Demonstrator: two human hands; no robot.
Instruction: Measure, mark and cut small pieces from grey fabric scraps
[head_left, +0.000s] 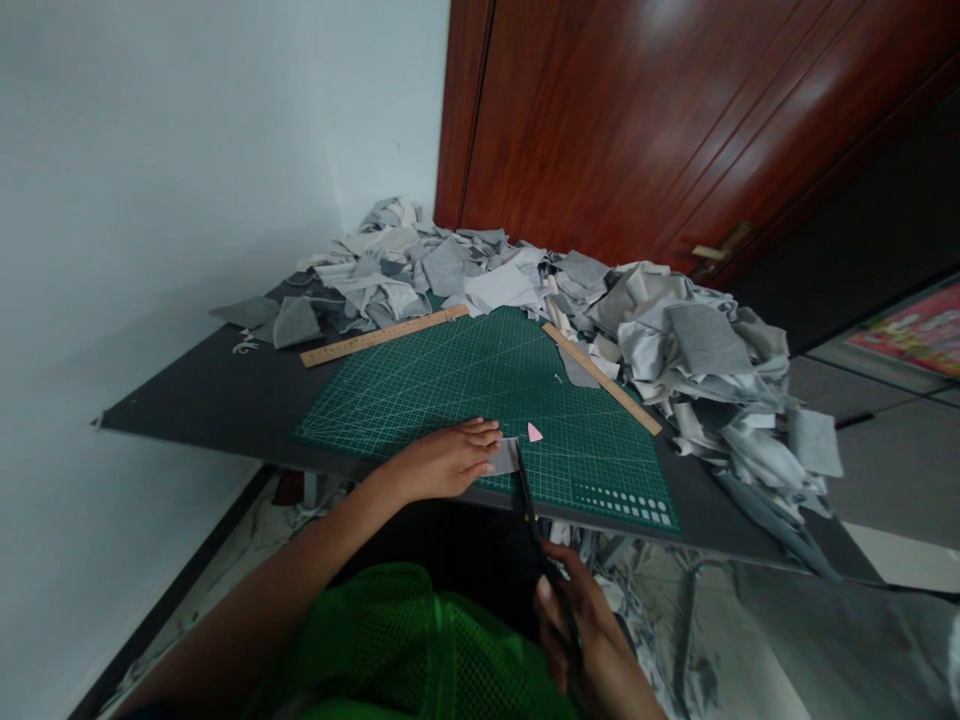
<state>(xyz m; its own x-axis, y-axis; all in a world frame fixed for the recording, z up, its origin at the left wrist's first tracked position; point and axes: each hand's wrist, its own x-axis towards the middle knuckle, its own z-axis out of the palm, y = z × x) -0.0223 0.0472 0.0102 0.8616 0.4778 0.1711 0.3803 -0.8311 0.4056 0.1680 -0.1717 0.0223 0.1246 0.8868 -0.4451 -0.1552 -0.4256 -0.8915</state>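
My left hand (448, 461) lies flat, fingers stretched out, on a small grey fabric piece (506, 457) near the front edge of the green cutting mat (450, 395). In my right hand (581, 625) are black scissors (529, 505), held by the handles below the table edge. Their blades point away from me and meet the right end of the fabric; whether they are parted is hard to see. Just beyond the blade tips rests a pink triangular piece of tailor's chalk (534, 432).
Two wooden rulers, one on the left (382, 336) and one on the right (602, 380), lie slanted on the mat. Heaps of grey and white fabric scraps (495, 285) line the back and right of the dark table (217, 385). A wooden door (600, 120) stands behind.
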